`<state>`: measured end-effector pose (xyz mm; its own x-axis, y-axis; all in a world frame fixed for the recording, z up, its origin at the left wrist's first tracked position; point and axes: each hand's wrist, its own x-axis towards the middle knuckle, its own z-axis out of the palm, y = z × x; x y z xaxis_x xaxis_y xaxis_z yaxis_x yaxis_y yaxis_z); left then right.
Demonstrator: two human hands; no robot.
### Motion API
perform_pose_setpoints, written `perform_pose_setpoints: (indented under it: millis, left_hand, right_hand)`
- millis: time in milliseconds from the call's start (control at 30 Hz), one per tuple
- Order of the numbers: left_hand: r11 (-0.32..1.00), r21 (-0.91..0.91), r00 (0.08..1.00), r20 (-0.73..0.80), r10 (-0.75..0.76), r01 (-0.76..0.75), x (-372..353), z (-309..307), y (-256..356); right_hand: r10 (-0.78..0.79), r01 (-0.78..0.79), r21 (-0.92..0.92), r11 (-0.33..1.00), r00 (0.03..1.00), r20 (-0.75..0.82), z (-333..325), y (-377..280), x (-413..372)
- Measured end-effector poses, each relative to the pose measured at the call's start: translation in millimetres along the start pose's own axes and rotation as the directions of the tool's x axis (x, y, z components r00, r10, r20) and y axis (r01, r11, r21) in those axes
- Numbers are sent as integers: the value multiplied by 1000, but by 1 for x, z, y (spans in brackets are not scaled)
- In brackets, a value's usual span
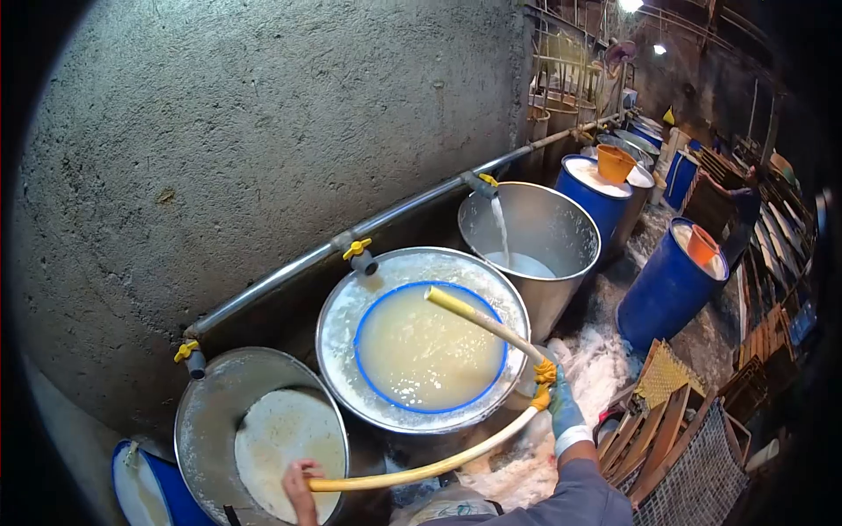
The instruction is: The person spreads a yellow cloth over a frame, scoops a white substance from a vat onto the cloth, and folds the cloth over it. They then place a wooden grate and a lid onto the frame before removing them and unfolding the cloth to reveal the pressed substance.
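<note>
A yellow hose (438,465) curves across the front of the view. My left hand (302,485), bare, holds one end of it over the lower left metal vat (207,438), which has whitish contents. My right hand (562,405), in a bluish glove, is closed round the hose by an orange wrapping (544,377). Beyond that grip, the free end of the hose reaches over the middle metal vat (333,342), where a blue ring (358,358) encloses cloudy liquid.
White liquid pours from a yellow-handled tap (483,183) into another metal vat (570,302). Blue barrels (662,294) with orange tubs stand at right. Wooden racks (649,438) lie at lower right. A person (747,206) is farther back. A metal pipe (281,280) runs along the wall.
</note>
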<state>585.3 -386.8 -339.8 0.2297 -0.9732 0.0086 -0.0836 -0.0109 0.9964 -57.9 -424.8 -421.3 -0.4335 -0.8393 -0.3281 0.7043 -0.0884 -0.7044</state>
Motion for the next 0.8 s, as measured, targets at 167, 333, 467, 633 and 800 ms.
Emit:
perform_pose_setpoints:
  millis: [167,333,467,633,800]
  left_hand:
    - [791,-401,879,81,-471,461,-28,63,-174]
    - [737,201,744,51,-666,645,-56,94,-264]
    - [791,249,792,122,-599,559,-47,102,-266]
    - [784,26,739,314,-596,621,-46,89,-187]
    - [798,88,752,286,-594,596,-58,61,-175]
  right_hand:
    - [69,-61,-328,943,998,12,-12,-75,8]
    - [183,-125,-610,783,982,34,-5,-105,4]
    - [297,-135,-745,653,951,88,2,-66,-2]
    - [378,-110,-815,569,915,141,-17,78,-29]
    - [364,-69,-963,262,931,33,-10,172,-75]
